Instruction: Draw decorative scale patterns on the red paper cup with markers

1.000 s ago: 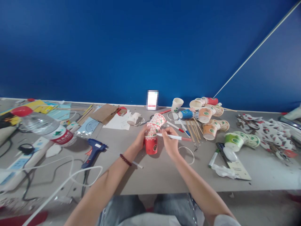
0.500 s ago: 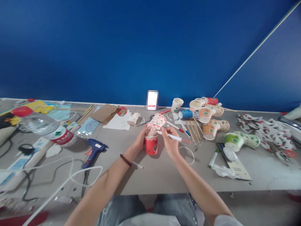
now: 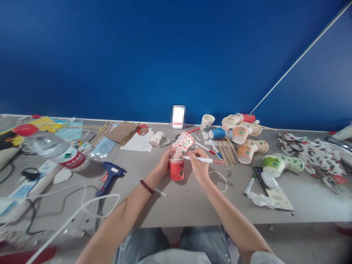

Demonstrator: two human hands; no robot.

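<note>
My left hand (image 3: 164, 162) is closed round the left side of a red and white patterned paper-cup piece (image 3: 177, 169), made of joined cups that bend to the upper right. Between the fingers of my right hand (image 3: 200, 165) is a white marker with a red end (image 3: 207, 160). The marker's tip points left and lies at the cups' right side, near the joint; whether it touches the surface cannot be made out. A dark red bead bracelet (image 3: 147, 186) circles my left wrist.
A blue glue gun (image 3: 110, 178), a water bottle (image 3: 55, 148) and a power strip (image 3: 30, 190) lie left. Joined cups (image 3: 245, 152), wooden sticks (image 3: 227, 152) and white paper cutouts (image 3: 316, 156) lie right. A phone (image 3: 178, 117) stands at the wall.
The marker in my right hand has tilted to lie more level, its tip slightly lower and its red end slightly higher. My left hand and the cups have barely moved.
</note>
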